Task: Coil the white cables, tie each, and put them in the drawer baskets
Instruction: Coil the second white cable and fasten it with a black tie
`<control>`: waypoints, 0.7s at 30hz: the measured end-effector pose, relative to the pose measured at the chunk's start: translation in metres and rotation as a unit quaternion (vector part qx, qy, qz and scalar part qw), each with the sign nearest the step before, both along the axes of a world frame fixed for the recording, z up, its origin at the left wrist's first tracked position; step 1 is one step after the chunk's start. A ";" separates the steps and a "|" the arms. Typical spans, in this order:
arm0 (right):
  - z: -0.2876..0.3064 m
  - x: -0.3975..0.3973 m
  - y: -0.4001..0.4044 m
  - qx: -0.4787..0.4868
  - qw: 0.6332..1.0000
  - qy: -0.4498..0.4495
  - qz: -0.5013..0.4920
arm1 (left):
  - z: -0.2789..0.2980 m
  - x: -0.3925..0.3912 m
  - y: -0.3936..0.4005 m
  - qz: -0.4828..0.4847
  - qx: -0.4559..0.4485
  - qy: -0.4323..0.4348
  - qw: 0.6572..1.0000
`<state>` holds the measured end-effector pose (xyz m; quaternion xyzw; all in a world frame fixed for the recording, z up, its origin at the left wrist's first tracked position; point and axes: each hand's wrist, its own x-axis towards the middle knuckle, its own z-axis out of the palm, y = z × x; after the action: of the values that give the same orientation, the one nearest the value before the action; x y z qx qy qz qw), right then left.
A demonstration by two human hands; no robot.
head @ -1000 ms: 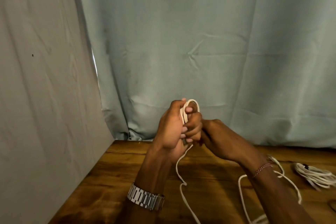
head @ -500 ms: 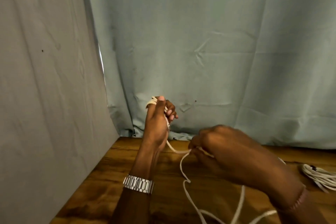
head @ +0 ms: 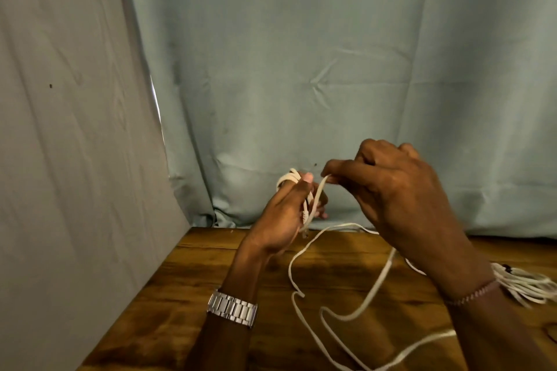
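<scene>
My left hand (head: 286, 217) is raised above the wooden table (head: 187, 304) and holds a small coil of white cable (head: 288, 178) looped round its fingers. My right hand (head: 391, 187) pinches the same cable at its fingertips, just right of the coil. The loose length of the white cable (head: 376, 286) trails down from both hands and snakes over the tabletop toward the bottom edge. No drawer or basket is in view.
A second bundle of white cable (head: 530, 286) lies on the table at the far right, partly behind my right wrist. Pale cloth (head: 301, 69) hangs behind the table, and a grey sheet (head: 60, 159) closes off the left side.
My right hand has risen from low over the table up to the coil, bringing a length of cable with it. My left hand has stayed raised and keeps its hold on the coil.
</scene>
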<state>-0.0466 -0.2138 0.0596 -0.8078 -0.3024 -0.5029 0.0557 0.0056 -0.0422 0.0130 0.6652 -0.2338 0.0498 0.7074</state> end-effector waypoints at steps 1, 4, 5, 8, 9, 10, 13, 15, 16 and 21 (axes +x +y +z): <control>0.000 0.003 -0.001 0.012 1.000 -0.006 -0.009 | 0.000 -0.002 -0.003 -0.018 0.006 0.004 1.000; -0.002 0.012 -0.008 0.052 0.998 -0.015 -0.034 | 0.003 -0.008 -0.012 -0.098 0.040 -0.003 0.994; -0.003 0.015 -0.010 0.064 0.997 -0.016 -0.039 | 0.004 -0.010 -0.013 -0.121 0.048 0.000 0.991; -0.004 0.023 -0.017 0.087 0.995 -0.021 -0.041 | 0.007 -0.016 -0.017 -0.167 0.037 0.021 0.985; -0.005 0.025 -0.020 0.091 0.995 -0.019 -0.040 | 0.008 -0.018 -0.017 -0.188 0.023 0.031 0.981; -0.005 0.027 -0.022 0.094 0.995 -0.017 -0.039 | 0.008 -0.020 -0.016 -0.211 0.012 0.038 0.977; -0.007 0.032 -0.025 0.091 0.995 -0.015 -0.040 | 0.011 -0.025 -0.014 -0.271 -0.002 0.053 0.961; -0.009 0.035 -0.025 0.088 0.995 -0.013 -0.038 | 0.014 -0.027 -0.012 -0.304 -0.019 0.067 0.950; -0.009 0.036 -0.025 0.087 0.995 -0.012 -0.038 | 0.015 -0.028 -0.012 -0.317 -0.029 0.071 0.945; -0.019 0.045 -0.015 0.059 0.995 0.023 -0.074 | 0.020 -0.036 -0.023 -0.318 -0.072 0.081 0.942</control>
<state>-0.0021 -0.2286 0.0406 -0.8346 -0.2100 -0.5041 0.0725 -0.0306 -0.0651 0.0331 0.5054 -0.3708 -0.2145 0.7490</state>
